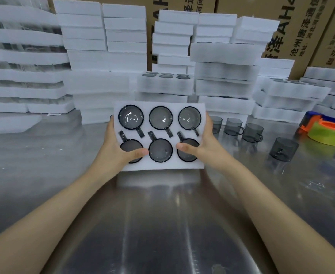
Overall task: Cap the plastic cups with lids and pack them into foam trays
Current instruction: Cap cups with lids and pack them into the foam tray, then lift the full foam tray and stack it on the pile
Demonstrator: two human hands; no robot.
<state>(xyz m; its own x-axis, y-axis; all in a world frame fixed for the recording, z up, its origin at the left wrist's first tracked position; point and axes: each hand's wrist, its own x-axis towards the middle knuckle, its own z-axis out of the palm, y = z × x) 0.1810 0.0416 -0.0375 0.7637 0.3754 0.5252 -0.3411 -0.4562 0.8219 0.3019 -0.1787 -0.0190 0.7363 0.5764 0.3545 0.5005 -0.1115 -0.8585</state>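
Steel bench (162, 234) fills lower frame; foam tray (159, 167) with six cups at centre is clasped by left grip (121, 147) and right grip (206, 145); lids probably on.

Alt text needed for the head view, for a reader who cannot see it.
Both hands, left hand and right hand, hold up a white foam tray filled with six lidded dark cups above a steel table. Loose cups stand to its right, stacked foam trays behind.
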